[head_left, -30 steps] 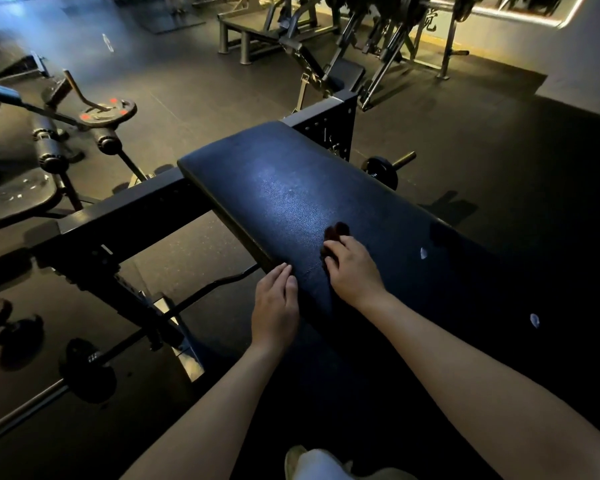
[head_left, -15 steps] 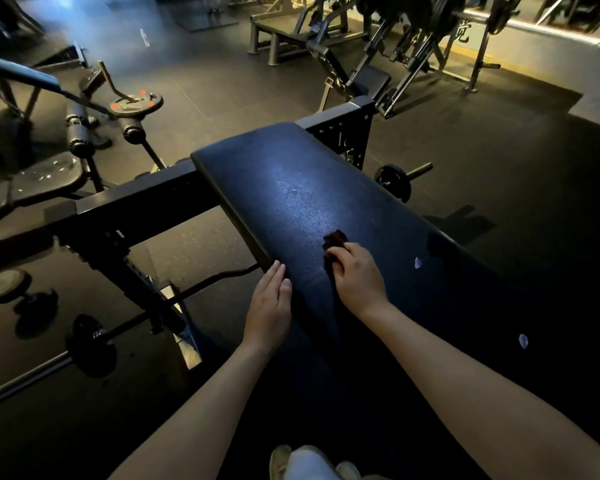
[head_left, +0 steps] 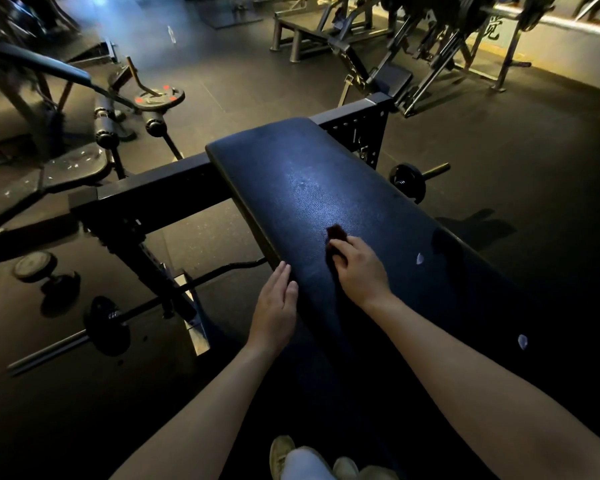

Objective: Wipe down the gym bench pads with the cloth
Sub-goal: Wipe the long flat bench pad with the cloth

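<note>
One bench pad [head_left: 326,188], dark blue, dim light. One cloth [head_left: 335,233], small and dark red, lies on the pad near its middle, mostly under the right hand [head_left: 359,268], whose fingers curl over it and press it down. Left hand [head_left: 274,306] lies flat, fingers straight and together, on the pad's left edge. The two hands are apart. Two pale marks [head_left: 420,258] on the pad's right side. On the floor at left: one dumbbell [head_left: 45,275], one plate-loaded bar [head_left: 106,325].
</note>
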Demonstrator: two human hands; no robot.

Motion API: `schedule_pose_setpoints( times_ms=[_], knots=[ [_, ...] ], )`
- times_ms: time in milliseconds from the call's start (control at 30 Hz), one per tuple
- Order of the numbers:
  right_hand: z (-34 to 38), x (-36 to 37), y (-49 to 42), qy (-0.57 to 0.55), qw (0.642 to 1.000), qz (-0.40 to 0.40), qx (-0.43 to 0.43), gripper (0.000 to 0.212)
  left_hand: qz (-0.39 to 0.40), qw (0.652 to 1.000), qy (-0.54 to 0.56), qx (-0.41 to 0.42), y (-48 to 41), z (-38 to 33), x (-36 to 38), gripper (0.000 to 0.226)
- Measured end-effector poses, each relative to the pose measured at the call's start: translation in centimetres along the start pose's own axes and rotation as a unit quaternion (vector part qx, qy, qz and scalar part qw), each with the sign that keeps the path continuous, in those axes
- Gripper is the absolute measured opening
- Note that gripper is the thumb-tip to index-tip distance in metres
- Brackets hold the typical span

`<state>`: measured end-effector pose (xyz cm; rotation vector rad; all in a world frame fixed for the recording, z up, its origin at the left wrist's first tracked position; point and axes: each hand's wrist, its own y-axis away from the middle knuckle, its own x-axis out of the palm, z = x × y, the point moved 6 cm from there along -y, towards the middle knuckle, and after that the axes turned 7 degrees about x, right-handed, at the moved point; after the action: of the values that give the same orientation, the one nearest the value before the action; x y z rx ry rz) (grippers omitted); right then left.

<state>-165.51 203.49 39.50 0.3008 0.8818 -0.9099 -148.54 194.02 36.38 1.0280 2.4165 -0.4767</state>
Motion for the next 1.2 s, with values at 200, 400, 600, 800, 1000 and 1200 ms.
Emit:
schedule_pose_setpoints(
  times_ms=[200,400,600,800,1000,1200],
  knots=[
    [4.4,2.7,4.0,-0.031,0.99,0.074,-0.119,0.036,-0.036,0.999,0.003,0.002,-1.3,-1.5,-0.5,0.041],
    [-0.8,-0.3,-0.2,-0.003,1.0,0.007,-0.012,0.036,0.018,0.998,-0.053,0.03,-1.5,-1.2,1.0,0.046],
    [2.9,2.3,2.5,-0.02,0.995,0.056,-0.078,0.033,-0.017,0.999,0.013,0.026,-1.4,-0.2,0.2,0.041],
    [3.2,0.9,1.7,-0.024,0.99,0.08,-0.111,0.051,-0.032,0.999,0.002,0.033,-1.6,-0.7,0.3,0.039],
    [0.4,0.8,-0.9,0.092,0.995,0.026,-0.016,0.048,-0.015,0.999,-0.022,0.032,-1.3,-0.6,0.4,0.041],
    [3.8,2.9,2.4,0.037,0.992,0.03,-0.121,0.036,-0.049,0.997,0.056,0.006,-1.4,0.0,0.5,0.038]
  ],
)
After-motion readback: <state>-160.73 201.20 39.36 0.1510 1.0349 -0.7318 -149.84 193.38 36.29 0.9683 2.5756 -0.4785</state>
